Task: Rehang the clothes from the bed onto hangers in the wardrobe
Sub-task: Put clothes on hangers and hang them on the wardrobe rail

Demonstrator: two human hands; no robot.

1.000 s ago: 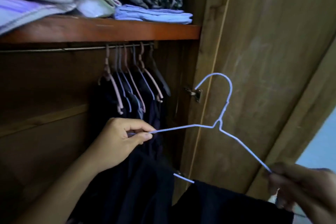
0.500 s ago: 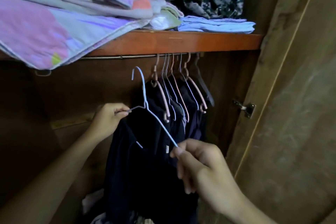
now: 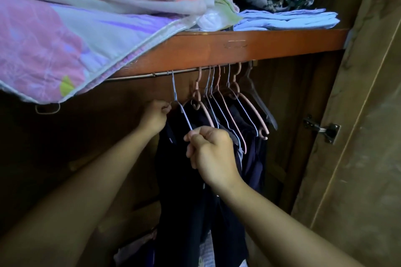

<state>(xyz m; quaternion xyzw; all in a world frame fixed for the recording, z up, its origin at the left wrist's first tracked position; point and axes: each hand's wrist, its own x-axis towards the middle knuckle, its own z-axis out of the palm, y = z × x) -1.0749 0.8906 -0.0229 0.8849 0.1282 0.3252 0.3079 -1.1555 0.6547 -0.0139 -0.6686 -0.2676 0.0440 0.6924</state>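
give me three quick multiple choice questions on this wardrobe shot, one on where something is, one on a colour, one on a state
1. Where is the hook of the blue wire hanger?
A. lying on the shelf
B. over the rail, left of the other hangers
C. on the door hinge

2. What colour is the folded stack at the right end of the shelf?
A. light blue
B. red
C. black

3. What are the hands doing?
A. both hang open, off the hanger
B. only the right hand touches the hanger
C. both pinch the hanger

Answers:
1. B, its hook sits on the rail, apart from the cluster to the right.
2. A, the stack is pale blue.
3. C, the left hand and right hand each pinch an arm of the wire.
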